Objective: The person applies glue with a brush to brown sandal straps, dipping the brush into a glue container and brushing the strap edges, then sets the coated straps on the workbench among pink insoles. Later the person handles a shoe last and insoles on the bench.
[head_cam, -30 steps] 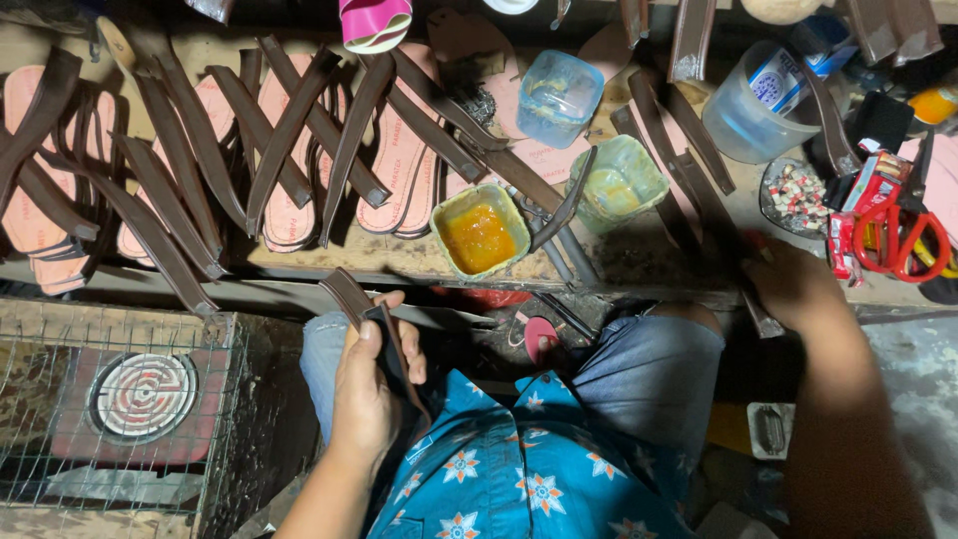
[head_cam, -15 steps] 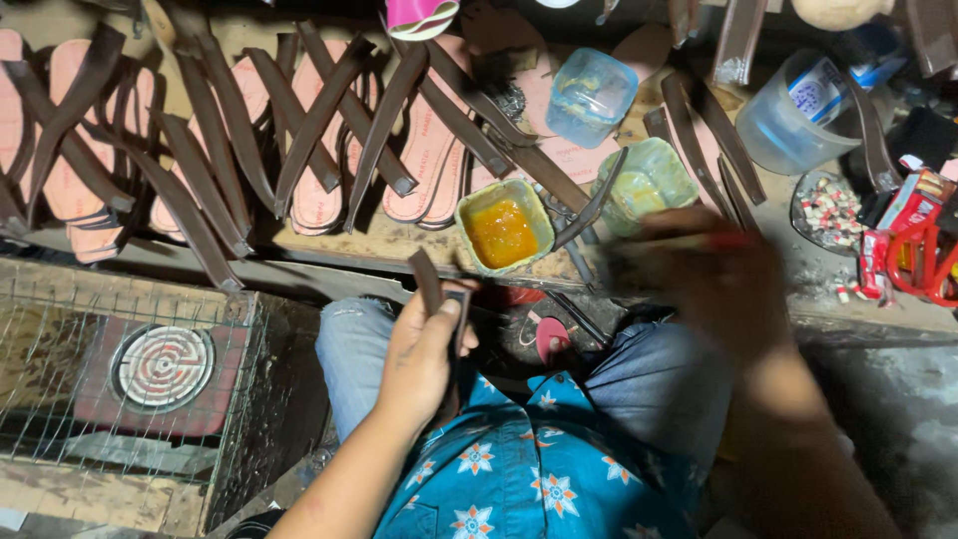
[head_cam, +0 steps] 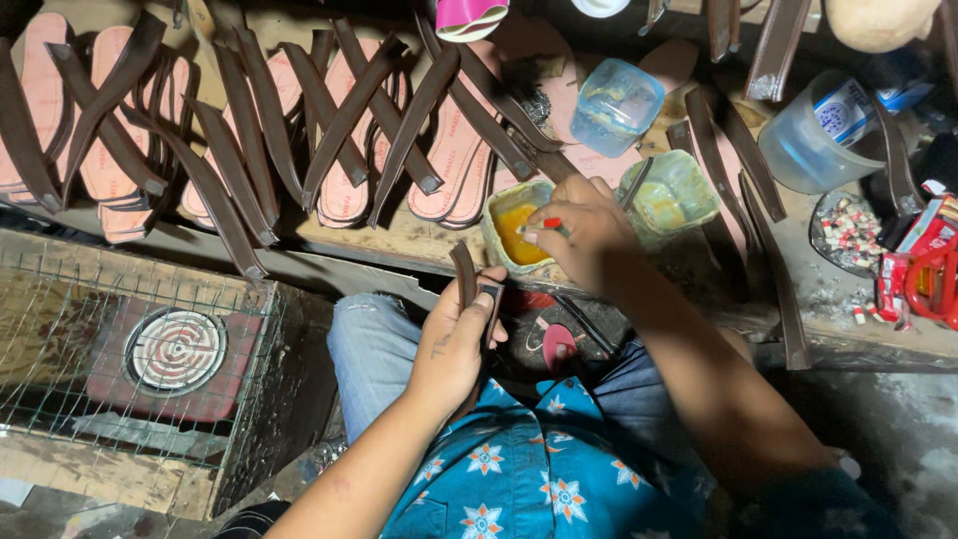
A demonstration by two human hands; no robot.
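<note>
Gripping a brown strap [head_cam: 465, 284], the left hand [head_cam: 454, 344] sits below the right hand [head_cam: 579, 235], which pinches a brush [head_cam: 547, 225] over the glue tub [head_cam: 514, 235].

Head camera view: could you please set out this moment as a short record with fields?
Left hand: left hand holds a dark brown leather strap upright over the lap.
Right hand: right hand grips a thin red-tipped brush at the small square tub of orange glue.
Bench: wooden workbench carries pink sandal soles with brown straps laid across them.
Nearby: cloudy green tub, clear blue plastic tub.
Lower left: wire cage over a round heater plate.
</note>
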